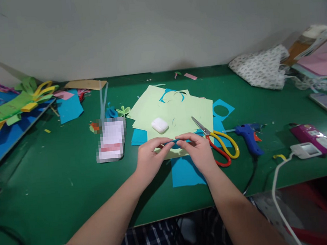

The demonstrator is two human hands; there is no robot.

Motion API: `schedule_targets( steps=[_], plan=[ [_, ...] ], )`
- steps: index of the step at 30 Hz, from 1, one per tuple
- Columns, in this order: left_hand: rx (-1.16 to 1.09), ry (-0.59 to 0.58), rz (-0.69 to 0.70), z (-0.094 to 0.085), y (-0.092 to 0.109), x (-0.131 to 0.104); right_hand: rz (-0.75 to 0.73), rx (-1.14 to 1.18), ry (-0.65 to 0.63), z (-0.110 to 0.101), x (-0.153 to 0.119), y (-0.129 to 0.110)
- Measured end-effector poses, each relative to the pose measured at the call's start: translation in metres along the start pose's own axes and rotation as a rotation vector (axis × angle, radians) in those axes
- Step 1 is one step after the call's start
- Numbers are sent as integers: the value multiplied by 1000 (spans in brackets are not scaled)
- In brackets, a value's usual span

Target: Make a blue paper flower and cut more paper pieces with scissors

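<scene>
Between the fingertips of both hands is a small piece of blue paper, mostly hidden by the fingers. My left hand pinches its left side and my right hand pinches its right side. Pale green sheets lie beneath and beyond the hands, with a white rounded case on top. Just right of my right hand rest scissors with one red and one yellow handle, blades slightly apart. A blue paper square lies below the hands.
A blue glue gun lies to the right, its cord running off the front edge. A blurred-out phone-like object lies left. Blue paper with a round hole, a patterned cloth bag and a green-yellow paper craft surround the work area.
</scene>
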State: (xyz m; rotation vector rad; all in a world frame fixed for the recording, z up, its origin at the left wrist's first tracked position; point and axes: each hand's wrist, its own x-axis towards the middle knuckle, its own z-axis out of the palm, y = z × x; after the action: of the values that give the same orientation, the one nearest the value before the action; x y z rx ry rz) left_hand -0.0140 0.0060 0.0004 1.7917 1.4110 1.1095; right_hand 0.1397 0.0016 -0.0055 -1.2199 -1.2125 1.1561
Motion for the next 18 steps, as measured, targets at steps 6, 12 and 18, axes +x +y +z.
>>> schedule_targets(
  steps=[6,12,18],
  plan=[
    [26,2,52,0,-1,0,-44,-19,18,1,0,0],
    [29,19,89,1,-2,0,-40,-16,9,0,0,1],
    [-5,3,82,1,-1,0,-46,1,37,0,0,1]
  ],
)
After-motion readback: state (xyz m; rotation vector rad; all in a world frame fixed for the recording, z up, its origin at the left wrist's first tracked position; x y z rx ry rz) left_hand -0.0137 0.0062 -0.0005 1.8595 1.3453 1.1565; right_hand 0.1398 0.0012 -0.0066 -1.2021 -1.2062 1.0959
